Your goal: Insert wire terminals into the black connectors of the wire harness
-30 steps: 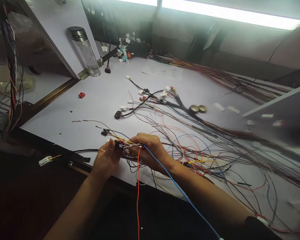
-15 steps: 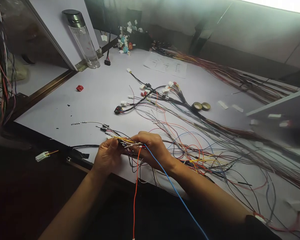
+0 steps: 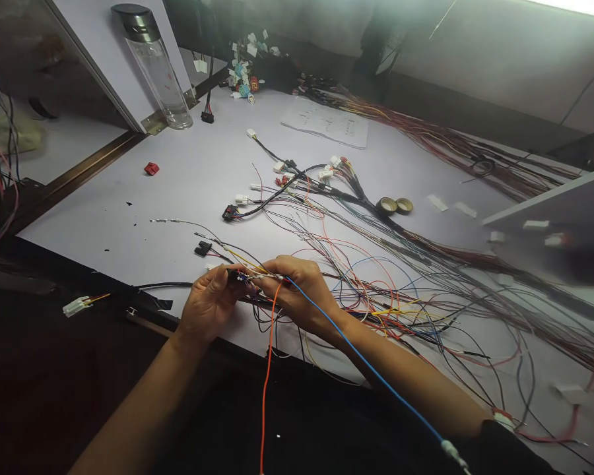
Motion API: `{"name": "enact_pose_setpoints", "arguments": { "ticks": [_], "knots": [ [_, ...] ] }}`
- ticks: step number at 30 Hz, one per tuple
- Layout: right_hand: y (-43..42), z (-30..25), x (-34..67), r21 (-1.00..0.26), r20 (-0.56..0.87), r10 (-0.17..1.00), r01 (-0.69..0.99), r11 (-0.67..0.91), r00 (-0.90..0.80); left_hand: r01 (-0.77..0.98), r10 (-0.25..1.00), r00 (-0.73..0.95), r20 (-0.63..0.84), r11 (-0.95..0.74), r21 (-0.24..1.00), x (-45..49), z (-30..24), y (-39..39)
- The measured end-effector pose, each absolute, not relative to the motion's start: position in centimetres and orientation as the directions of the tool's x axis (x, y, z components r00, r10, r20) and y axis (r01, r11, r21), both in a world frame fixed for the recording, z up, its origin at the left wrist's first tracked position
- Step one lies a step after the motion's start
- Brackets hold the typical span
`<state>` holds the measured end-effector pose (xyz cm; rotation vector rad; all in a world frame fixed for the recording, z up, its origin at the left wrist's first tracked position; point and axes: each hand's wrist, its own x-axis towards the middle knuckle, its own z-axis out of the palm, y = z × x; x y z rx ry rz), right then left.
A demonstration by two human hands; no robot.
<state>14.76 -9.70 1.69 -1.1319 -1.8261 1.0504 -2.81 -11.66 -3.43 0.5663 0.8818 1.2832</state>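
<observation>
Only got the head view, but here's what I can see from over here. Left hand is closed around a small dark connector, thumb on it, right above the front edge of the worktop. Right hand is just beside it, fingers pinched tight on a bunch of thin wires. Can't make out whether any are seated in the connector, too small. An orange wire and a blue wire drop from that pinch past the front edge, the blue one crossing the right forearm.

Tangled loose wires sprawl toward the right side, with a taped black harness mid-top and two tape rolls beside it. Red connector sits near the left edge, glass bottle by the back left corner, paper sheet toward the back edge.
</observation>
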Motion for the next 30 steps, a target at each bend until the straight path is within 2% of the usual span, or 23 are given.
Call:
{"name": "enact_pose_setpoints", "arguments": {
  "ticks": [4, 7, 23, 30],
  "knots": [
    [-10.1, 2.2, 14.5, -0.956, 0.065, 0.943, 0.249, 0.152, -0.327, -0.576, 0.973, 0.035, -0.23, 0.207, 0.79, -2.7, -2.9, -11.7],
    [-10.4, 2.3, 14.5, -0.967, 0.041, 0.946, 0.224, 0.117, -0.32, -0.559, 0.972, 0.032, -0.233, 0.21, 0.802, -2.5, -2.7, -11.7],
    [-11.1, 3.6, 15.6, -0.94, 0.042, 0.909, 0.291, 0.176, -0.414, -0.473, 0.984, 0.015, -0.175, 0.161, 0.866, -3.0, -3.3, -12.3],
    [-11.4, 3.1, 15.9, -0.942, 0.046, 0.91, 0.286, 0.177, -0.411, -0.497, 0.983, 0.018, -0.182, 0.167, 0.852, -2.8, -3.1, -12.4]
  ]
}}
